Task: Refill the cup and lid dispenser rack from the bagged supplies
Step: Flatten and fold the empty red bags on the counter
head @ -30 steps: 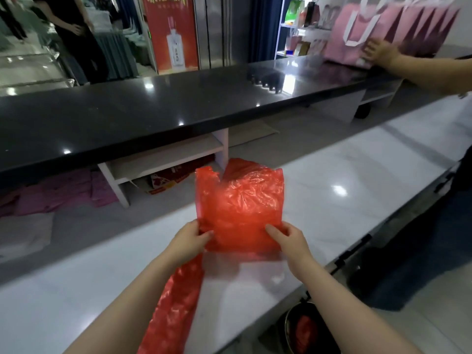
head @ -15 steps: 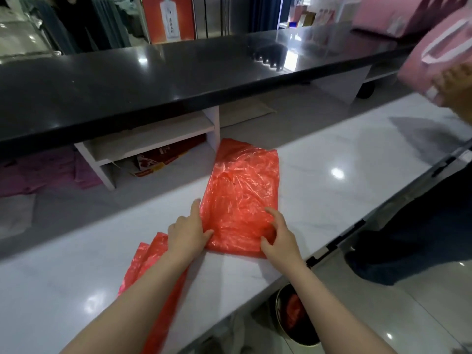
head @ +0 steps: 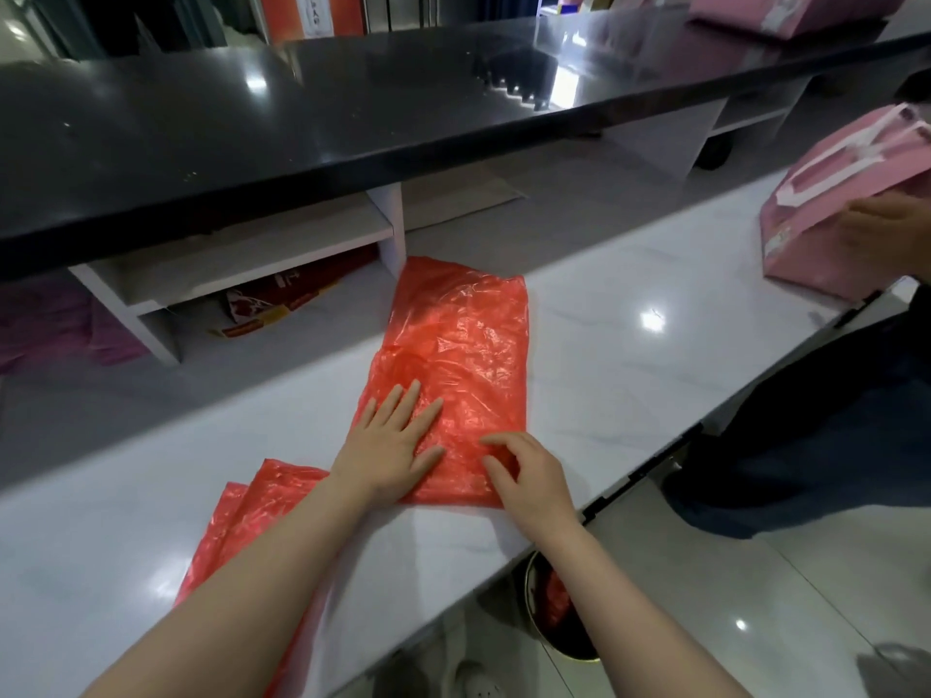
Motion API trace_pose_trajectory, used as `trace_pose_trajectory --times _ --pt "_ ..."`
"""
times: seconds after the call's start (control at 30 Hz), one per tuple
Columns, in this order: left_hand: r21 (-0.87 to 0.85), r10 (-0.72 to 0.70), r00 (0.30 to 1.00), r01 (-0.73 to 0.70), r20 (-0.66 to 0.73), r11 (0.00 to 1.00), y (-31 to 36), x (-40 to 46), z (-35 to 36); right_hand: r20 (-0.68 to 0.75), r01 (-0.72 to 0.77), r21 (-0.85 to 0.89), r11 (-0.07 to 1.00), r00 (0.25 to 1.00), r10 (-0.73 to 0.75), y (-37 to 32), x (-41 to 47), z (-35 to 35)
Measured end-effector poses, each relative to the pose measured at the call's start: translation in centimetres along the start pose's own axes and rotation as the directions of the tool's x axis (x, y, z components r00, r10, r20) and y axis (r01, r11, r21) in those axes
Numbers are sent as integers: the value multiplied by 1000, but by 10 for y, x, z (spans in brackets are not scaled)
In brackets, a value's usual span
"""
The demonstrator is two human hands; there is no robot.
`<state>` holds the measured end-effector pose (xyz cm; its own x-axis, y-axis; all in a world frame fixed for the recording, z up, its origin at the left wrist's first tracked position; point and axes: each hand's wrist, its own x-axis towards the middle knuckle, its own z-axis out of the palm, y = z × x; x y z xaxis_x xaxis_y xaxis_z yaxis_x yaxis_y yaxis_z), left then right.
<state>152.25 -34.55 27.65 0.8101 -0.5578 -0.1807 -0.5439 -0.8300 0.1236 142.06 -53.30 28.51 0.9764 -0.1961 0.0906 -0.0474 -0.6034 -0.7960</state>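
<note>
1. Glossy white marble-patterned counter [head: 629, 375], under the bag and both hands
2. Thin crinkled red plastic bag [head: 458, 340] spread flat mid-counter
3. Left hand [head: 388, 443] flat on the bag, fingers straight and spread
4. Right hand [head: 529, 473] at the near edge, fingertips bent, touching the plastic; grasp unclear

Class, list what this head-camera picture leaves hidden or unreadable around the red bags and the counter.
- Second red bag: mostly hidden under the left forearm.
- Pink gift bag: cut off by the right edge; another person's hand covers part.
- Bin below the white counter: contents half hidden by the counter edge.
- Box under the shelf: print too small to read.
</note>
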Motion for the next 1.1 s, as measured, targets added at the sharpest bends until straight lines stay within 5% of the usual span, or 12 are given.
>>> trace_pose_trajectory --times 0.13,0.27,0.37,0.5,0.6,0.67,0.87,1.1 --pt "-13 -8 1000 8 20 1000 0 2 3 -9 -7 -28 1000 1000 7 2 -5 3" --pt "-24 -24 999 25 45 999 -1 3 1 127 406 -255 877 914 -386 11 -12 -9" --pt "-60 -26 994 33 110 998 3 3 -7 150 494 -413 765 865 -478 19 -12 -19" --pt "-430 16 1000 -9 12 903 2 -6 -32 26 441 -401 803 882 -471 16 -6 -26" --pt "-561 -16 978 -106 -207 821 -3 -23 -50 -91 286 -167 943 948 -304 10 -2 -36" --pt "-587 -22 986 -81 -166 805 -9 -33 -57 -138 166 -22 986 976 -167 3 0 -46" --pt "-572 83 997 -72 -6 817 -14 -57 -45 103 -16 70 997 995 9 -4 5 -61" --pt "-786 -295 934 26 -201 618 6 -59 -31 256 -152 180 972 961 103 12 -5 -67"
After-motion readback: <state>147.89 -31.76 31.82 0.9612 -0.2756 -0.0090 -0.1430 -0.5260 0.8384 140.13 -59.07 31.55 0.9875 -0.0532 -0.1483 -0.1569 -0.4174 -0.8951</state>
